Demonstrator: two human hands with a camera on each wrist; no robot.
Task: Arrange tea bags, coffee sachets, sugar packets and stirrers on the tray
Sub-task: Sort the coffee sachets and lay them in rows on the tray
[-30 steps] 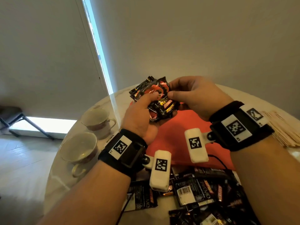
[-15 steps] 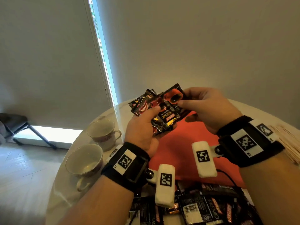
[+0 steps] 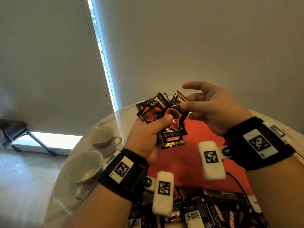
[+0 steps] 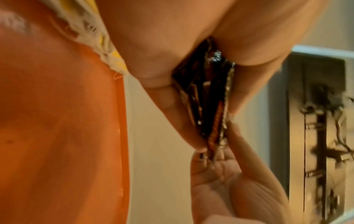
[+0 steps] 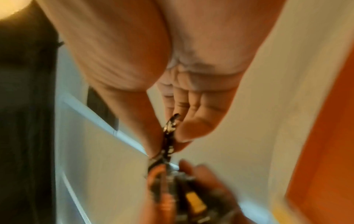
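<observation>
Since a moment ago the fan of glossy black-and-red foil coffee sachets [image 3: 162, 119] has spread wider, gripped by the left hand [image 3: 146, 137] and pinched at one corner by the right hand [image 3: 213, 109], above the flat red tray [image 3: 194, 160], which shows nothing on it while loose sachets [image 3: 205, 213] lie on the near table, so arranging looks barely begun.

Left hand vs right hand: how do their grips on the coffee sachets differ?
The left hand clamps a fanned stack of coffee sachets, thumb pressed on top; the right hand only pinches one sachet's top corner. The left hand's fingers curl under the stack; the right hand's remaining fingers are spread loose. Both are raised above the red tray, and both wear black wrist straps.
</observation>
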